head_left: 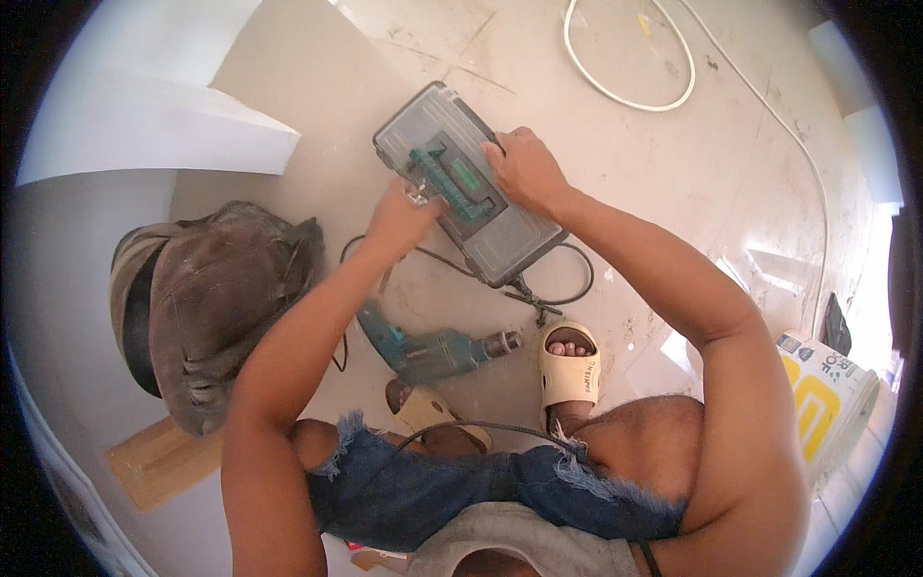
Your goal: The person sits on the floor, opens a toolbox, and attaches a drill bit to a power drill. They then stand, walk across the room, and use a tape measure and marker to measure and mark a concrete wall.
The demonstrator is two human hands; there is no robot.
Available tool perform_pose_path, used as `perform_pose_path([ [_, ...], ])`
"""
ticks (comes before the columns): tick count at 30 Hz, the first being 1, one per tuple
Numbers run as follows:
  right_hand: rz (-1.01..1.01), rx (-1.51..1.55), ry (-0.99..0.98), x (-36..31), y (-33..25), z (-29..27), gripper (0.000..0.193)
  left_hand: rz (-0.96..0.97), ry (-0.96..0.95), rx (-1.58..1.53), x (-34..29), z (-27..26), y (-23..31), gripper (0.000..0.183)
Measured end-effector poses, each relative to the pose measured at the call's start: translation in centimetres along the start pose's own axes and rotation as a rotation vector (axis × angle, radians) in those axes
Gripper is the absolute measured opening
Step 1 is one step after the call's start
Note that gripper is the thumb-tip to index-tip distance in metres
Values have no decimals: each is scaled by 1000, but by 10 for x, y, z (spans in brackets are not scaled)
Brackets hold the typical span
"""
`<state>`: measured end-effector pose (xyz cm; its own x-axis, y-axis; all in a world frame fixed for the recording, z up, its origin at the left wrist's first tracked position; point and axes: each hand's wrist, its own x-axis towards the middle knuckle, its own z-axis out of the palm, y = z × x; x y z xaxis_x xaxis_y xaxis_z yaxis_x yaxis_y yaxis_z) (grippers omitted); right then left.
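A toolbox with a grey see-through lid and a teal handle lies slantwise on the floor ahead of me, its lid down. At its near left side, my left hand has its fingers curled by the handle and a small metallic latch. My right hand grips the opposite long edge, with the fingers bent over the rim and the thumb on the lid. Between the box and my feet lies a teal power drill, its chuck pointing right. A black cord runs behind the drill and beside the box.
A dusty dark backpack slumps at the left, above a wooden board. A white cable loops across the far floor. At the right stands a white and yellow bucket. My feet wear cream slides; a white ledge juts in at upper left.
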<state>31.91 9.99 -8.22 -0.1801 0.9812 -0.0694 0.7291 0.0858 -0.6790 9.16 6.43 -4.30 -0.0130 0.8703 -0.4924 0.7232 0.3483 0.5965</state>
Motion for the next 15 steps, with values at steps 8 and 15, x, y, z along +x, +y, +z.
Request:
perform_pose_path([
  [8, 167, 46, -288, 12, -9, -18, 53, -124, -104, -182, 2, -8, 23, 41],
  [15, 15, 43, 89, -4, -6, -4, 43, -144, -93, -302, 7, 1, -1, 37],
])
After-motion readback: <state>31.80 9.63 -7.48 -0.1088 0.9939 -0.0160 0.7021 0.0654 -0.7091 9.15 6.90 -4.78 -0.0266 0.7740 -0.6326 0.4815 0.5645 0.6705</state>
